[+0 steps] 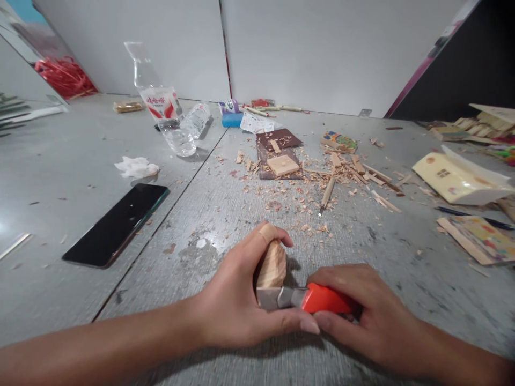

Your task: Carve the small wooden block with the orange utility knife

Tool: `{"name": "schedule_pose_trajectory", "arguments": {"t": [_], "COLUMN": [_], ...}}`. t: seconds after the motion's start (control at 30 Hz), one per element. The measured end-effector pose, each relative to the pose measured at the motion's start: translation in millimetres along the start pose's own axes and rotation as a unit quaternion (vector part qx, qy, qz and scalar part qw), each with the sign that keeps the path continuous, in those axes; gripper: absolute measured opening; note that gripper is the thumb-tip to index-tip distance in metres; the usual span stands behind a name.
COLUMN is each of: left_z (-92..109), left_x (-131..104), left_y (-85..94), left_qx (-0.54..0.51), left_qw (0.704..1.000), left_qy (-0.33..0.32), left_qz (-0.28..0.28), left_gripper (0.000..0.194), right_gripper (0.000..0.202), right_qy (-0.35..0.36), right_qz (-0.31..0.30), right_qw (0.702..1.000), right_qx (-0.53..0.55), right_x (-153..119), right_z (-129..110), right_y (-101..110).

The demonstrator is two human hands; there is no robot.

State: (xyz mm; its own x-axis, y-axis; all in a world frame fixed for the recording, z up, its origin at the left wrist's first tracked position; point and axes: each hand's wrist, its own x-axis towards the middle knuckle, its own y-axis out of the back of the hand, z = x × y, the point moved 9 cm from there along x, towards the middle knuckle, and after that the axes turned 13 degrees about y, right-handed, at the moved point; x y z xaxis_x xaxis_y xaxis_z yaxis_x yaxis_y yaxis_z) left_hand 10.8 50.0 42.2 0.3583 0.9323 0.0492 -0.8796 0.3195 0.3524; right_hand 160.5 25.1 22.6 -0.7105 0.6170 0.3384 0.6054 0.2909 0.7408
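Observation:
My left hand (pixel 245 295) is wrapped round a small faceted block of wood (pixel 272 265), with a bandage on one finger. Close in front of me, my right hand (pixel 366 311) grips the red-orange handle of a utility knife (pixel 328 299). Its metal blade end points left and lies against the near side of the wood. The left thumb reaches along the knife's near side, its tip close to the right thumb. My left palm hides part of the block and the blade's tip.
A black phone (pixel 116 225) lies on the left, with crumpled tissue (pixel 137 167) and plastic bottles (pixel 164 107) behind it. Ahead are wood shavings (pixel 346 171), a carving tool (pixel 327 194), and a flat wood piece (pixel 283 165) on brown sandpaper (pixel 279 138). A cream house-shaped box (pixel 458 174) stands right.

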Motion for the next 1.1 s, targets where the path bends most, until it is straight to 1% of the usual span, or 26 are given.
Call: {"name": "schedule_pose_trajectory", "arguments": {"t": [0.2, 0.4, 0.57, 0.7, 0.83, 1.1], "left_z": [-3, -1, 1, 5, 8, 4], "left_x": [2, 2, -1, -2, -3, -5], "left_y": [-4.8, -3.0, -7.4, -4.3, -2.6, -2.5], "left_qx": [-0.037, -0.031, -0.030, -0.040, -0.026, -0.028], "left_qw": [0.999, 0.999, 0.997, 0.997, 0.998, 0.999], "left_qy": [0.009, -0.001, -0.014, -0.038, -0.057, -0.026], "left_qz": [-0.038, -0.039, -0.066, -0.051, -0.030, -0.007], "left_gripper": [0.071, 0.067, 0.061, 0.059, 0.058, 0.054], "right_gripper": [0.028, 0.029, 0.029, 0.033, 0.036, 0.028], "right_qy": [0.009, 0.010, 0.017, 0.026, 0.032, 0.035], "right_qz": [0.005, -0.003, 0.004, 0.015, 0.022, 0.053], "right_qw": [1.000, 1.000, 1.000, 0.999, 0.999, 0.998], "right_qx": [-0.009, -0.006, -0.019, -0.022, -0.034, -0.018], "right_x": [0, 1, 1, 2, 3, 3], "right_z": [-1, -3, -5, -7, -9, -11], "right_y": [2, 2, 2, 3, 6, 12]}}
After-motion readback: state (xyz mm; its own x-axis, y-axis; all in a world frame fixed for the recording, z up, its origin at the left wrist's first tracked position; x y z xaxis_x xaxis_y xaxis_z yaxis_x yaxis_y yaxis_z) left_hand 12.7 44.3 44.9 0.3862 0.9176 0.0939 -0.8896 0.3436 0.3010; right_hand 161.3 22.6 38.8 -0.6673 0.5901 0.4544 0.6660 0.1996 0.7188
